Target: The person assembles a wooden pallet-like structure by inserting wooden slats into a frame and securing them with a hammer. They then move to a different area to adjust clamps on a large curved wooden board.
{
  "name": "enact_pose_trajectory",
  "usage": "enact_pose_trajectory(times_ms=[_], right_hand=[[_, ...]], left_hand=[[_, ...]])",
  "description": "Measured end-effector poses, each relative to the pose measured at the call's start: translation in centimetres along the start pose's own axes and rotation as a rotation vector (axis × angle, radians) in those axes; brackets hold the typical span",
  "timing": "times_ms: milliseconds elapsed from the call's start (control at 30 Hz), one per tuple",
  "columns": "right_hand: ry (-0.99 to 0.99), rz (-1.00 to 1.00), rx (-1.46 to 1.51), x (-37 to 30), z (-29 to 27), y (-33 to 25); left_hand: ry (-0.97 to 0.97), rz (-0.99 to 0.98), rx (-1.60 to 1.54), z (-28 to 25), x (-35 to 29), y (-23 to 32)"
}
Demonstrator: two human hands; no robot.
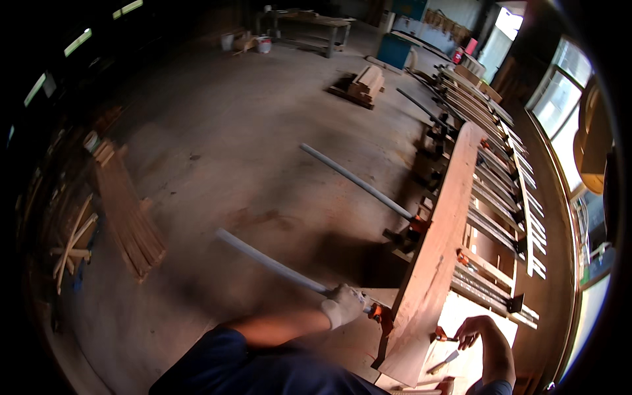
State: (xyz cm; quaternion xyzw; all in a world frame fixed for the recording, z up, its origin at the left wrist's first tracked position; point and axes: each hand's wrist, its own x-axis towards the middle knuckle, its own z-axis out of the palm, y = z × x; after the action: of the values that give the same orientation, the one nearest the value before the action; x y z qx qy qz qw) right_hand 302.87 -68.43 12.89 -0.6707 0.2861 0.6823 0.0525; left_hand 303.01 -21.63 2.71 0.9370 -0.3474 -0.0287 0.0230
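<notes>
A long wooden plank (431, 263) stretches away from me on a rack, squeezed by pipe clamps with orange jaws. My left hand (343, 305), in a pale glove, is closed around the grey pipe (270, 259) of the nearest clamp, just behind its orange jaw (378, 313) at the plank's left side. On the plank's right side, my bare right hand (475, 331) has its fingers bent at the handle of the orange clamp end (441, 334). Below that hand, a knife-like tool with a light blade (451, 357) lies on a pale board (484, 316).
A second clamp pipe (355, 181) juts left over the floor farther along. Beyond the plank, a rack of metal bars (494, 224) runs beside the windows (559, 99). Stacked boards (128, 210) lie at left, a wood pile (367, 83) ahead, and a workbench (309, 23) far back.
</notes>
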Motion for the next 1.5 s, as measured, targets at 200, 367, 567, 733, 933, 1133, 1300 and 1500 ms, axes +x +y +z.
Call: enact_pose_trajectory(times_ms=[200, 367, 567, 733, 933, 1133, 1300, 1500], right_hand=[[-0.126, -0.014, -0.406, 8.0, -0.5, 2.1], [0.01, 0.015, -0.391, 7.7, -0.3, 1.4], [0.109, 0.018, -0.392, 6.7, 0.7, 1.9], [0.173, 0.025, -0.404, 6.3, 1.8, 2.2], [0.311, -0.041, -0.432, 3.8, 2.8, 0.6], [0.187, 0.043, -0.284, 4.1, 2.7, 1.5], [0.014, 0.1, -0.137, 7.1, 1.2, 2.9], [-0.028, 0.049, 0.078, 3.9, 1.4, 1.7]], left_hand=[[-0.024, 0.005, -0.098, -0.8, 0.2, 0.1], [-0.05, 0.002, -0.149, -1.6, -0.1, -0.4], [-0.064, -0.006, -0.144, -4.0, -0.5, -0.6], [-0.09, -0.032, -0.122, -4.3, -0.3, -0.3], [-0.069, -0.017, -0.156, -2.8, -0.2, -0.3], [-0.064, -0.001, -0.131, -3.0, 0.1, -0.1], [-0.068, -0.001, -0.13, -1.8, -0.2, -0.3], [-0.155, 0.003, -0.141, -3.8, -0.2, -0.8]])
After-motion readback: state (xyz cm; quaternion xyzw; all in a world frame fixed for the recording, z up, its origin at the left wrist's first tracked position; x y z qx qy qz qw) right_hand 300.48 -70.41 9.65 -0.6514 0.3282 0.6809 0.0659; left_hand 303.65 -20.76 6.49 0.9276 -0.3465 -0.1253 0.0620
